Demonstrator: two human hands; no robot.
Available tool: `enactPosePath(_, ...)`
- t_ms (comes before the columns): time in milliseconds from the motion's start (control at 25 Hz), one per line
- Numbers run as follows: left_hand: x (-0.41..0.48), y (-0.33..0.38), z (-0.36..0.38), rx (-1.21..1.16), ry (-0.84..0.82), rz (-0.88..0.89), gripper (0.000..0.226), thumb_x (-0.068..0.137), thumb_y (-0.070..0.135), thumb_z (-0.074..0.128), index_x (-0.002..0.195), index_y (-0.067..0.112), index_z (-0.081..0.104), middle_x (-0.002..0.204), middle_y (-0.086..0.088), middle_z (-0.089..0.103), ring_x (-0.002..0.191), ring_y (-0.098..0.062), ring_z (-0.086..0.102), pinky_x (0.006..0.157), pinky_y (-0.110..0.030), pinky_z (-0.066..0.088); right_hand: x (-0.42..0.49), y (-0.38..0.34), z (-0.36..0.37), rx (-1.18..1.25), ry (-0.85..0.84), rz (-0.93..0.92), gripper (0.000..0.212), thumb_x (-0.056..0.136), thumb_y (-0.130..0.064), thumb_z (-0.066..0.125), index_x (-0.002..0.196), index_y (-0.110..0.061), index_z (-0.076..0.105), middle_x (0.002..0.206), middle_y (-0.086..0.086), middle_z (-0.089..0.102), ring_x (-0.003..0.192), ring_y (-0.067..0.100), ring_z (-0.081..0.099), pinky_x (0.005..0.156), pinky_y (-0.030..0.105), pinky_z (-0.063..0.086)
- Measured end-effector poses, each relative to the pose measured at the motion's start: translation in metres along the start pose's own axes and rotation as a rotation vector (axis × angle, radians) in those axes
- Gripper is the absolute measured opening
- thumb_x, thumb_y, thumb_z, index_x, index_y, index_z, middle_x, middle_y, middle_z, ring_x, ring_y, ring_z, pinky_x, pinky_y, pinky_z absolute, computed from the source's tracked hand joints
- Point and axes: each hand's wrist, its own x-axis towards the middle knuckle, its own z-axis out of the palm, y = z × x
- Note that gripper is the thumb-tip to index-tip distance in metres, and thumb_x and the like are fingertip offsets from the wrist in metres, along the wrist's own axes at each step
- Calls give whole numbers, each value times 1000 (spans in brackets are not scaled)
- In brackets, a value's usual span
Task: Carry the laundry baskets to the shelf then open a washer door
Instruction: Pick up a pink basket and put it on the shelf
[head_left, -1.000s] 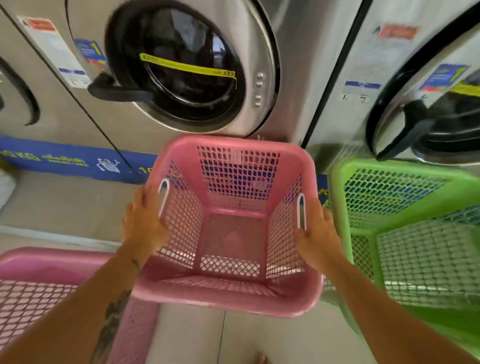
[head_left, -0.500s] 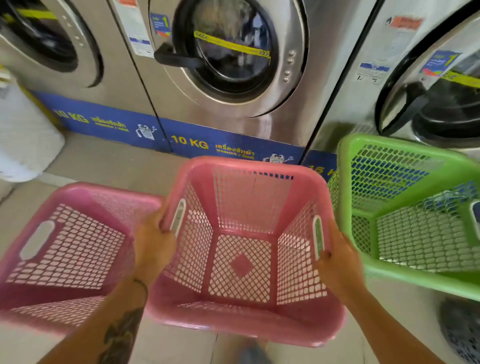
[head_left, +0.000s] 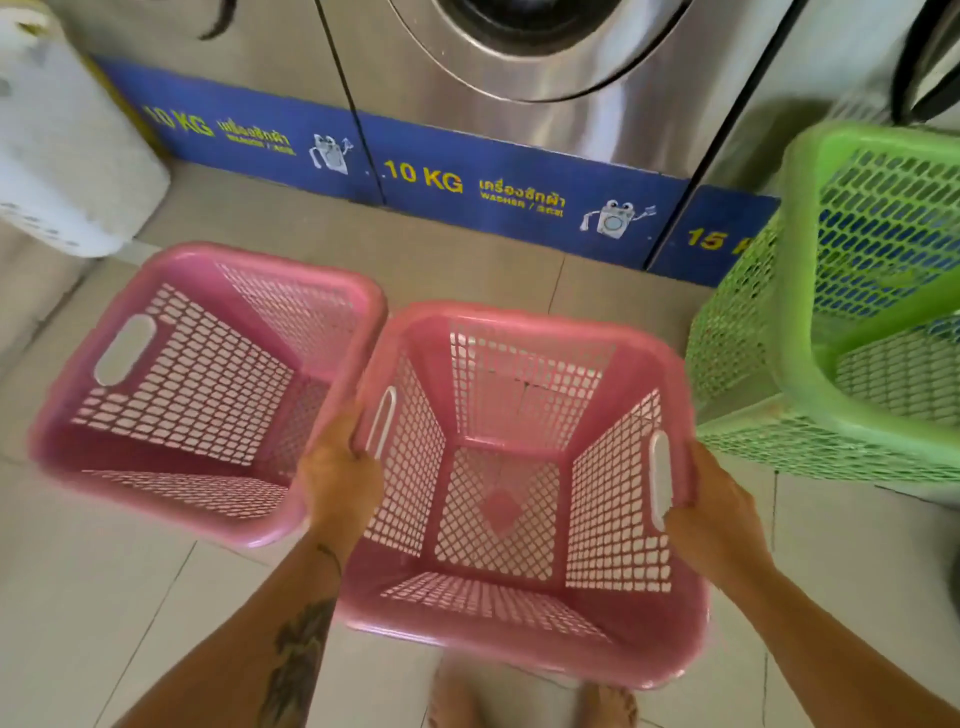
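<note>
The held basket (head_left: 524, 488) is in front of the 10 KG washer (head_left: 519, 78), with its left rim touching or just beside the second pink basket (head_left: 197, 384) on the floor (head_left: 130, 597). The left hand (head_left: 340, 480) is wrapped over the held basket's left rim by the white handle slot, and the right hand (head_left: 711, 514) is wrapped over the right rim at the opposite slot, so both are closed on it. Whether it is lifted clear of the floor I cannot tell.

It is empty, thin mesh plastic, so it should be light and fairly stiff but may flex at the rim. The side slots look like the sound places to hold, and the smooth rim could slip under a loose grip.

Room is tight on both sides of the held basket: the second pink basket on its left, the green basket (head_left: 857, 322) near on its right. The washer's front lies beyond it. The open way looks to be upward or back toward the person. No shelf is in view.
</note>
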Motion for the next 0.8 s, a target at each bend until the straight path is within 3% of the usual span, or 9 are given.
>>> enactPosePath(80, 7, -20, 17, 43, -21, 34, 60, 87, -8, 47, 132, 31, 55, 97, -5, 70, 62, -12, 65, 47, -24, 56, 2, 18, 17, 20, -7, 7, 67, 75, -3, 51, 132, -37, 41, 102, -3, 67, 84, 27, 66, 69, 50, 59)
enactPosePath(160, 10, -35, 30, 156, -108, 85, 74, 85, -4, 52, 144, 38, 39, 140, -1, 54, 108, -20, 64, 82, -35, 59, 0, 33, 29, 17, -24, -4, 58, 79, -9, 53, 125, -43, 42, 101, -6, 68, 83, 25, 69, 69, 51, 60)
enactPosePath(200, 12, -40, 34, 232, -157, 100, 82, 84, -1, 57, 149, 41, 29, 154, 6, 38, 132, -21, 49, 101, -42, 49, -1, 36, 31, 25, -33, -13, 56, 80, -10, 53, 123, -44, 43, 101, -7, 68, 84, 24, 69, 69, 51, 61)
enactPosePath(280, 16, -38, 31, 334, -243, 98, 93, 81, 2, 62, 151, 44, 18, 161, 10, 22, 147, -20, 25, 110, -36, 31, -2, 33, 27, 61, -81, 1, 58, 81, -10, 51, 125, -45, 42, 103, -8, 67, 87, 23, 70, 69, 48, 61)
enactPosePath(400, 16, -14, 14, 428, -393, 95, 100, 73, -7, 55, 151, 44, 18, 156, 10, 25, 131, -23, 45, 78, -26, 55, -2, 27, 8, 81, -205, 74, 56, 85, -9, 53, 132, -37, 45, 109, -6, 68, 83, 15, 67, 55, 25, 53)
enactPosePath(560, 3, 45, 1, 297, -345, -11, 63, 80, -2, 52, 139, 20, 50, 140, -2, 50, 90, -24, 69, 49, -26, 52, -10, 5, -37, 147, -230, 65, 56, 89, -17, 62, 141, -29, 45, 132, -3, 57, 75, 0, 57, 46, 10, 40)
enactPosePath(640, -12, 94, -1, 228, -353, 90, 50, 86, -1, 54, 131, 18, 58, 125, -6, 62, 77, -24, 70, 48, -30, 55, -20, -9, -71, 222, -192, 33, 57, 90, -17, 61, 144, -24, 43, 142, -1, 49, 95, 12, 60, 58, 16, 42)
enactPosePath(720, -32, 153, 3, 183, -398, 227, 43, 90, -1, 53, 128, 19, 59, 104, 2, 63, 59, -13, 61, 42, -16, 47, -28, -17, -115, 211, -110, -55, 49, 91, -14, 58, 139, -21, 48, 140, 0, 52, 104, 14, 55, 75, 23, 42)
enactPosePath(800, -52, 211, 16, 131, -422, 360, 40, 92, 0, 52, 124, 24, 59, 100, 4, 65, 69, -13, 64, 55, -12, 49, -25, -10, -159, 179, 0, -141, 44, 91, -12, 60, 134, -19, 53, 133, 1, 58, 100, 13, 58, 82, 23, 40)
